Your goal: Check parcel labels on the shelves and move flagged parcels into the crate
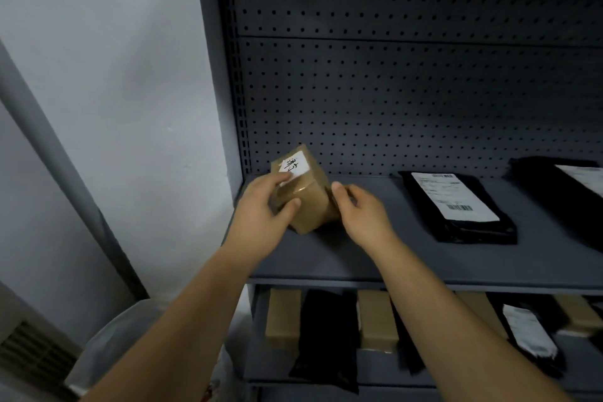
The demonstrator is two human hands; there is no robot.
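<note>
Forearms: two, bare, reaching forward. Left hand [261, 206]: fingers curled over the top of the brown box [311, 209], thumb on its front. Right hand [363, 210]: thumb clamps the box's right side, fingers hidden behind. Box: tilted, low over the shelf [375, 258], contact unclear. Label [295, 165]: handwriting illegible, partly covered. Black bag [476, 232]: right of grip. Lower parcels [283, 316]: below grip, dim.

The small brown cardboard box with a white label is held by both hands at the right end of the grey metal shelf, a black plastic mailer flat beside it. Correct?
Not quite. In the head view the left hand and right hand hold the small brown cardboard box at the left end of the grey metal shelf; the black plastic mailer lies flat beside it.
</note>
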